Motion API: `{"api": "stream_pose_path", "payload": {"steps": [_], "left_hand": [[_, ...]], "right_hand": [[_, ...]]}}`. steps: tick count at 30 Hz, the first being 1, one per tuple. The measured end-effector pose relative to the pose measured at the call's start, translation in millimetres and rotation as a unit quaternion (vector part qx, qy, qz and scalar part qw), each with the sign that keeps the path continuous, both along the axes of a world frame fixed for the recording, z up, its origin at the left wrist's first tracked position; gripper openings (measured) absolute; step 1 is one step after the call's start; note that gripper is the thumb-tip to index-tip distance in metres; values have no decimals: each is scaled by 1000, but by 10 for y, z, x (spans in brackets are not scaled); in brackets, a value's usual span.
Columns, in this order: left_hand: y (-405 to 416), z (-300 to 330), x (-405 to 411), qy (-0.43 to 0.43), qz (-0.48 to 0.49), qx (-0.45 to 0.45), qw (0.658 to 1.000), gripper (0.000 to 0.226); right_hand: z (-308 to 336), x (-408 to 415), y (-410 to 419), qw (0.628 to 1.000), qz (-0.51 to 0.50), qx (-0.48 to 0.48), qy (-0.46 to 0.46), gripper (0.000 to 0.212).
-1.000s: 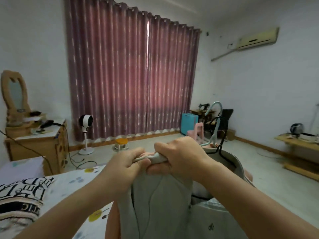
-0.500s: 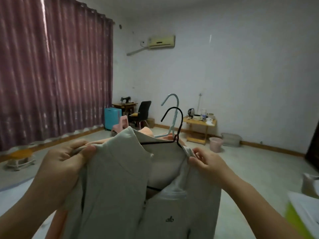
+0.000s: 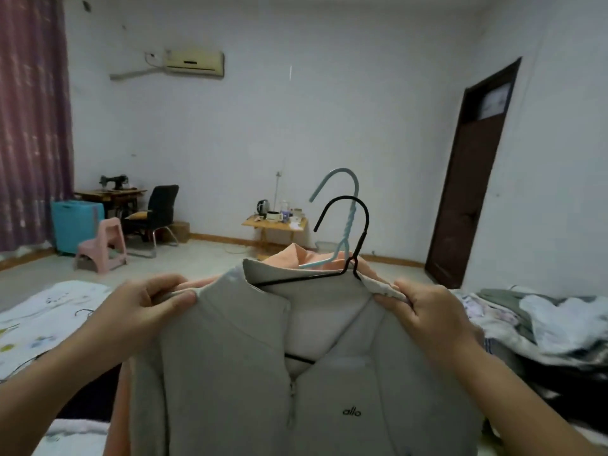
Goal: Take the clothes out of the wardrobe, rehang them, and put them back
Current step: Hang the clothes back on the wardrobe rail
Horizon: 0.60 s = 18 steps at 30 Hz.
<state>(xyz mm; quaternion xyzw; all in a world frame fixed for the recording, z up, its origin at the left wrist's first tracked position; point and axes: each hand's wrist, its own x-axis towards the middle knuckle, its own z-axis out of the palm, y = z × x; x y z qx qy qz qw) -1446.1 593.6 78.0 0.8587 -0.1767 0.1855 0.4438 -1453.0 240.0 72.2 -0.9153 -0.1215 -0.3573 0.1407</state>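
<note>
Currently we pinch grey jacket (image 3: 263, 373) shoulders — left hand (image 3: 144, 304), right hand (image 3: 427, 311). Risk: collar slipping off black hanger (image 3: 342, 245) — blue hanger (image 3: 345, 222) hooks tangling.

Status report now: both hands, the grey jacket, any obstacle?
Left hand and right hand grip grey jacket shoulders. Jacket on black hanger. Orange garment behind, blue hanger. Nothing blocking.

grey jacket (image 3: 230, 373) hem cut off below, peach garment (image 3: 306, 258) mostly hidden
</note>
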Motion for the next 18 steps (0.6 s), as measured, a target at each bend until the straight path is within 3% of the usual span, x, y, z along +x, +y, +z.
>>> {"api": "stream_pose_path", "payload": {"steps": [3, 6, 9, 12, 15, 18], "left_hand": [[-605, -7, 98, -53, -10, 17, 998, 9], [-1430, 36, 63, -207, 55, 56, 975, 15], [-2332, 47, -21, -282, -9, 28, 959, 16], [-3198, -10, -131, -238, -51, 2, 970, 25], [-3823, -33, -182, -97, -73, -1, 993, 40], [-4296, 0, -114, 29, -162, -85, 983, 29]], "right_hand": [[-17, -258, -430, 998, -65, -5, -5, 52], [-34, -500, -789, 990, -137, -11, 14, 62], [-58, -702, -1086, 979, -191, -12, 74, 52], [-98, -877, -1325, 963, -248, -13, 108, 46], [-153, -1048, -1546, 943, -297, 7, 149, 45], [-210, -1175, -1694, 923, -330, 33, 196, 46]]}}
